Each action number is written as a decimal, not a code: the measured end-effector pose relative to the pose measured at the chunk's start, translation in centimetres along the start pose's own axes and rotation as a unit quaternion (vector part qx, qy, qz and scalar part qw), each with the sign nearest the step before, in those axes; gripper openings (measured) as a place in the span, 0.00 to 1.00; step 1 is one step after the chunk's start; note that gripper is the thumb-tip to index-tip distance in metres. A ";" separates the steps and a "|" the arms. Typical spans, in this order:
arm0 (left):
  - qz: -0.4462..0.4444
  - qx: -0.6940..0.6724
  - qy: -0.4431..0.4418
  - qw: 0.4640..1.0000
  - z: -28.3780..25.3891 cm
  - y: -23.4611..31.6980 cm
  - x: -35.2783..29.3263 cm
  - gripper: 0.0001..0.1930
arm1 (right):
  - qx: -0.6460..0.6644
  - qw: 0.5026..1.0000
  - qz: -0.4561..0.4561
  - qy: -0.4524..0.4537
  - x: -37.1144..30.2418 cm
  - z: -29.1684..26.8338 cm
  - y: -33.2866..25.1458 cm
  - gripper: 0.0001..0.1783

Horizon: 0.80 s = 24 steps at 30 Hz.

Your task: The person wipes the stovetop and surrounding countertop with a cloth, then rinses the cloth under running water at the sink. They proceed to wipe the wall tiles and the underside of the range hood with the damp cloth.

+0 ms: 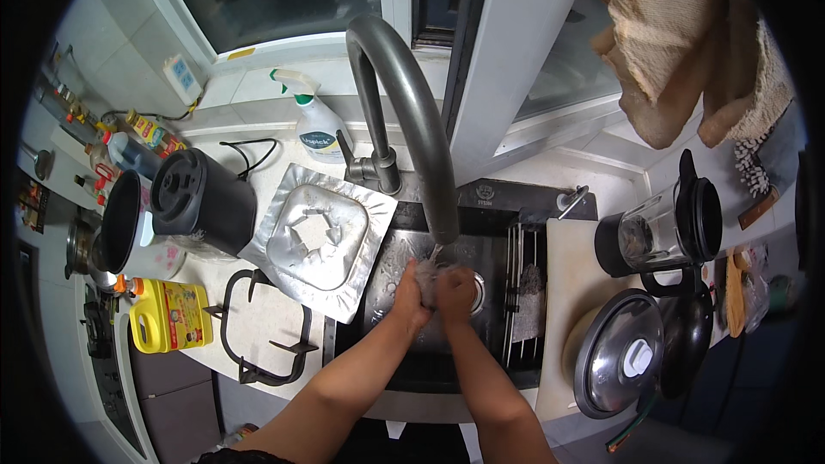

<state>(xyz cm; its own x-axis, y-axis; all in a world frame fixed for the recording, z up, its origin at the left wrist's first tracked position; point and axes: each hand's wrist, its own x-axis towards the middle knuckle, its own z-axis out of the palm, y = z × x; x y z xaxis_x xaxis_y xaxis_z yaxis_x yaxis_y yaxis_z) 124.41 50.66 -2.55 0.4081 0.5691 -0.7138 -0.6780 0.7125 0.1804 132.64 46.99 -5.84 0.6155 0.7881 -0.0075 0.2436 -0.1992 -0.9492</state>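
Both hands are together in the dark sink [365, 357], below the mouth of the tall grey faucet [412, 103]. Between them is a greyish crumpled pad [426, 275]; its exact kind is hard to make out. My left hand [411, 299] closes around its left side. On the other side, my right hand [455, 294] is curled in and pressed against the pad. A thin stream of water seems to fall onto it from the faucet. The round drain [479, 292] shows just right of my right hand.
A wire rack [513, 318] holding a grey cloth crosses the sink's right side. Left stand a foil stove liner [292, 262], a black pan support [225, 326] and a yellow jug [176, 316]. A spray bottle [318, 127] stands behind. Right are a lidded pot [614, 352] and a blender [653, 232].
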 end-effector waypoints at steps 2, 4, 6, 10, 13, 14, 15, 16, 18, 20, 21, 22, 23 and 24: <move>0.023 0.022 0.033 0.999 0.1 -0.3 0.0 0.27 | 0.028 0.994 -0.103 -0.004 0.0 0.4 0.0 0.10; -0.045 0.001 -0.018 0.999 -1.6 1.1 0.7 0.27 | 0.015 0.978 -0.207 -0.035 -0.8 0.2 -0.9 0.10; -0.181 -0.028 -0.149 0.972 -4.5 3.1 1.0 0.27 | -0.032 0.945 -0.309 -0.099 -3.1 -0.5 -6.5 0.09; -0.047 0.084 0.000 0.995 -4.4 -1.0 3.3 0.27 | -0.102 0.993 -0.045 -0.031 -0.5 0.9 0.9 0.10; -0.050 0.092 0.053 0.993 -1.9 -0.4 1.8 0.24 | -0.036 0.993 -0.110 0.010 0.1 0.6 1.1 0.09; -0.046 0.085 0.060 0.993 -1.6 0.0 1.6 0.23 | -0.032 0.977 -0.210 0.023 -0.3 0.9 1.1 0.09; -0.079 0.034 0.000 0.996 -4.7 1.2 3.2 0.23 | -0.031 0.954 -0.299 -0.017 -1.5 0.7 -3.4 0.09; -0.127 -0.004 -0.066 0.990 -7.1 1.6 4.9 0.24 | -0.030 0.951 -0.305 -0.037 -1.6 1.0 -3.6 0.09; -0.129 -0.013 -0.169 0.977 -7.6 1.3 5.3 0.24 | -0.032 0.946 -0.313 -0.072 -1.7 1.0 -3.2 0.10; -0.083 0.077 -0.028 0.993 -4.5 -0.2 3.7 0.27 | -0.072 0.985 -0.160 -0.007 -0.3 1.2 0.6 0.10; -0.057 0.122 0.042 0.990 -2.7 -0.3 2.6 0.28 | -0.067 0.993 -0.096 0.003 0.5 0.8 0.6 0.10; -0.064 0.114 0.043 0.991 -2.0 0.0 2.0 0.28 | -0.064 0.997 -0.031 0.013 0.9 0.5 0.8 0.10; -0.069 0.104 0.044 0.991 -1.6 0.6 1.6 0.28 | -0.066 0.997 -0.033 -0.008 0.9 0.6 0.3 0.11; -0.074 0.095 0.045 0.992 -1.3 1.1 1.3 0.28 | -0.041 0.998 -0.036 0.002 1.1 0.5 -0.1 0.10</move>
<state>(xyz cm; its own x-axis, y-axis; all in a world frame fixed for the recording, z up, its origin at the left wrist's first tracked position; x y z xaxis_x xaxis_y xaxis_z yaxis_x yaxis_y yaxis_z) 123.39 51.65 -4.14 0.4324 0.4190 -0.7984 -0.4842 0.8549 0.1864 132.95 48.18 -5.92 0.5972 0.7998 0.0616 0.3482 -0.1893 -0.9181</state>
